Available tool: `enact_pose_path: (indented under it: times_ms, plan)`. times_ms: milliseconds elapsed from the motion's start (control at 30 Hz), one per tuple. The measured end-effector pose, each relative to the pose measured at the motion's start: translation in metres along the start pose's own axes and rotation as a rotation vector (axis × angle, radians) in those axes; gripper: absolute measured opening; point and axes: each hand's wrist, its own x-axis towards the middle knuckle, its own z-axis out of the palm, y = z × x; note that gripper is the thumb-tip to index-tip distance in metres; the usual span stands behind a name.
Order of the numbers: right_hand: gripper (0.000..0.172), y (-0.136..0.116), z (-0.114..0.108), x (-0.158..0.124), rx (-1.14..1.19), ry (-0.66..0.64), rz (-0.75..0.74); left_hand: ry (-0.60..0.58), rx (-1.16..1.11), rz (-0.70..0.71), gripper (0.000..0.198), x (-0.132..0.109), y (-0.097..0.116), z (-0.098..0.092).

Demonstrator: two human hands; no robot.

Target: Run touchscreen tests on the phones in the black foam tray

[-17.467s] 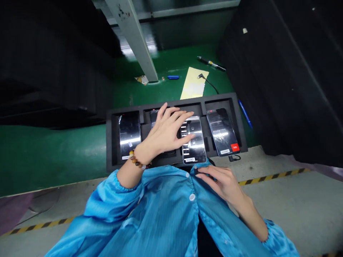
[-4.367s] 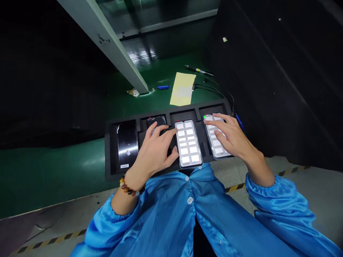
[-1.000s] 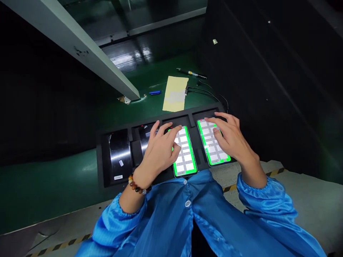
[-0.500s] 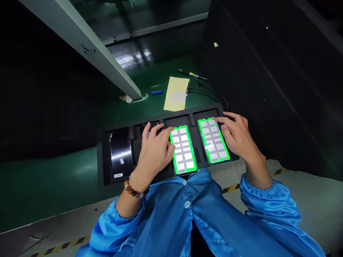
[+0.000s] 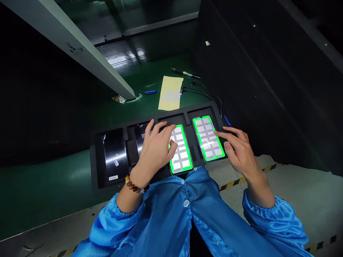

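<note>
Two lit green-bordered phones (image 5: 181, 150) sit right in the black foam tray (image 5: 93, 167). Left hand (image 5: 155, 151) stays spread on one; right hand (image 5: 241, 151), fingers loose, has lifted off the far-right phone (image 5: 209, 139).

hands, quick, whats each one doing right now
Left hand: open, holds nothing, fingers spread over a dark phone and the left lit phone.
Right hand: open, holds nothing, fingertips at the right lit phone's edge.
</note>
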Motion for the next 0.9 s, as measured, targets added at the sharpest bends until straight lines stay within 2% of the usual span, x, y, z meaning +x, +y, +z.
enact_pose_path:
  times_ms: [67,267,367,533,767,900]
  plan:
    - [0.045,0.002,0.003,0.008,-0.008,-0.002,0.014,-0.002,0.001,0.003,0.051,0.000,0.002,0.000]
    - [0.047,0.013,0.017,0.060,-0.069,-0.003,0.025,0.011,-0.005,0.003,0.053,-0.005,0.001,0.003]
    - [0.046,0.011,0.021,0.071,-0.082,0.018,0.004,0.029,0.014,-0.029,0.049,-0.009,0.000,0.002]
    - [0.046,-0.003,0.022,0.068,-0.058,-0.027,-0.055,0.073,0.023,-0.107,0.048,-0.013,-0.002,0.002]
    - [0.046,-0.005,0.022,0.061,-0.030,-0.055,-0.065,0.033,0.004,-0.010,0.051,-0.009,-0.002,0.007]
    - [0.046,-0.005,0.018,0.048,-0.026,-0.067,-0.096,0.000,-0.003,0.053,0.054,-0.015,-0.002,0.004]
